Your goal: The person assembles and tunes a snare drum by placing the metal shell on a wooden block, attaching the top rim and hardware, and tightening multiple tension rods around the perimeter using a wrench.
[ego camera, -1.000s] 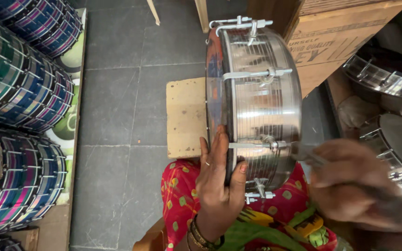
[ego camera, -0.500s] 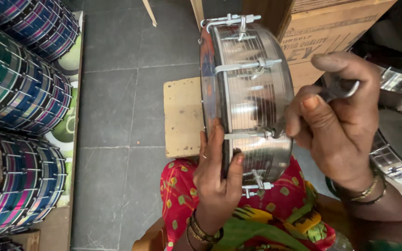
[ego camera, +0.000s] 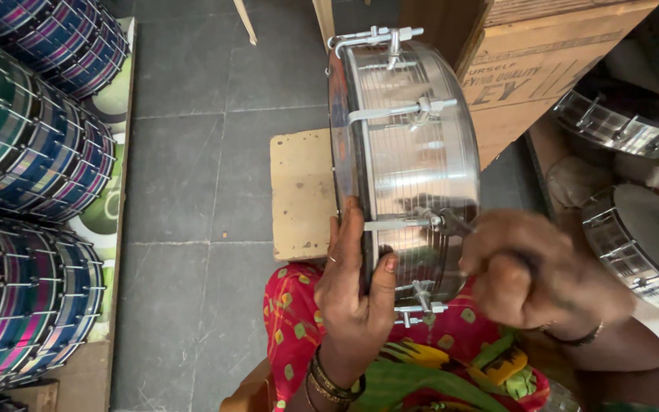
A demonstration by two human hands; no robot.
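Gripping metal drum (ego camera: 409, 168) at its near rim, your left hand (ego camera: 356, 286) sits lower centre of frame, fingers wrapped over edge, thumb on shiny shell. Your right hand (ego camera: 524, 271), lower right, fist closed round small tool (ego camera: 451, 223), tip at tension rod on drum side. Drum stands on edge on your lap, patterned red cloth (ego camera: 299, 336) beneath. Beyond drum: tan wooden block (ego camera: 301, 191) on grey floor. Upper left: stacked coloured drums (ego camera: 32, 145). Upper right: cardboard box (ego camera: 543, 69).
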